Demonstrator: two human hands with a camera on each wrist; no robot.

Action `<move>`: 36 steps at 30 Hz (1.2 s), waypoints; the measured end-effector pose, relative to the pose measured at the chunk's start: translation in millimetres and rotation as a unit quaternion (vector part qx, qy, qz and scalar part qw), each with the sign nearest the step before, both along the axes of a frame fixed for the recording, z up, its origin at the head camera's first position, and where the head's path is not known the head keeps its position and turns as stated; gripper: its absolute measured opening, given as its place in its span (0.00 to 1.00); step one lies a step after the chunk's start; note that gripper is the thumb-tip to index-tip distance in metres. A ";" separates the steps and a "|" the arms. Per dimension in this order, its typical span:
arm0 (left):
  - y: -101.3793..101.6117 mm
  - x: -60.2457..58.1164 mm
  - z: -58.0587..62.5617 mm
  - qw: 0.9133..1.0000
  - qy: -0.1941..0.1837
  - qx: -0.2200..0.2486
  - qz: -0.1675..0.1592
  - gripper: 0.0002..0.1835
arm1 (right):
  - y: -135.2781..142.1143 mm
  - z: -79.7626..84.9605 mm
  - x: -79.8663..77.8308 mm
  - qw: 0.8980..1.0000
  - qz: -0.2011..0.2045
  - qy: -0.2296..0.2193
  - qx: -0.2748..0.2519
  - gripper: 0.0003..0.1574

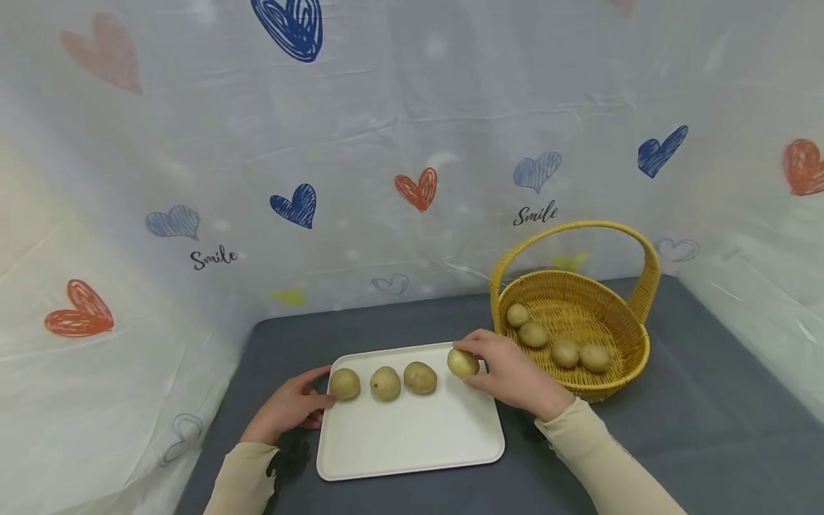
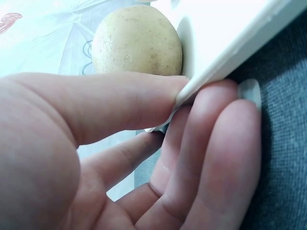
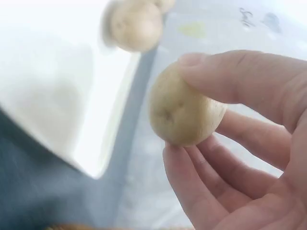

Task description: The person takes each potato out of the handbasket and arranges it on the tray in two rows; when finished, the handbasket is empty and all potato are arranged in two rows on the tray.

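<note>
A white rectangular tray (image 1: 412, 436) lies on the table with three potatoes in a row along its far side: one at the left (image 1: 345, 384), one beside it (image 1: 385, 384) and another (image 1: 420, 378) to the right. My left hand (image 1: 290, 406) pinches the tray's left rim, thumb on top and fingertips curled beneath, close to the leftmost potato (image 2: 136, 43). Between thumb and fingertips, my right hand (image 1: 511, 372) holds a potato (image 3: 184, 108) over the tray's far right corner. In the right wrist view this potato appears raised, apart from the tray surface.
To the right of the tray stands a yellow woven basket (image 1: 634, 357) with a tall arched handle and several potatoes inside. A dark grey cloth (image 1: 721, 400) covers the table. Behind hangs a pale curtain (image 1: 360, 136) printed with hearts.
</note>
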State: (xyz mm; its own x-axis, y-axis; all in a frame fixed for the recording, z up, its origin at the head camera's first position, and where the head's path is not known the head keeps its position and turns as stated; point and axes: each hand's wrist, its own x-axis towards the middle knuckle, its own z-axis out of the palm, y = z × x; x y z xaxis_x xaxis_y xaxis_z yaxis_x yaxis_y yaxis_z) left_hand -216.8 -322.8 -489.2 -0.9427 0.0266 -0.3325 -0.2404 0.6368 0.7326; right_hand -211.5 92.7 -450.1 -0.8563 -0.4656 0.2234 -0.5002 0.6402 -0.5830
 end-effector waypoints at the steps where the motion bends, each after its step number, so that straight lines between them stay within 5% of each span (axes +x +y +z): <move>1: 0.2 0.1 0.0 1.000 0.000 0.000 0.001 0.43 | -3.5 -3.4 -0.8 1.000 -0.003 -0.006 -0.002 0.34; 10: 2.1 1.7 -1.0 1.000 -0.004 0.005 0.005 0.43 | -17.2 -25.8 -8.2 0.999 -0.033 -0.005 0.025 0.33; 36: 0.2 -1.9 -3.3 1.000 -0.003 -0.003 0.010 0.43 | -27.0 -35.4 -11.2 0.998 -0.040 -0.005 0.044 0.30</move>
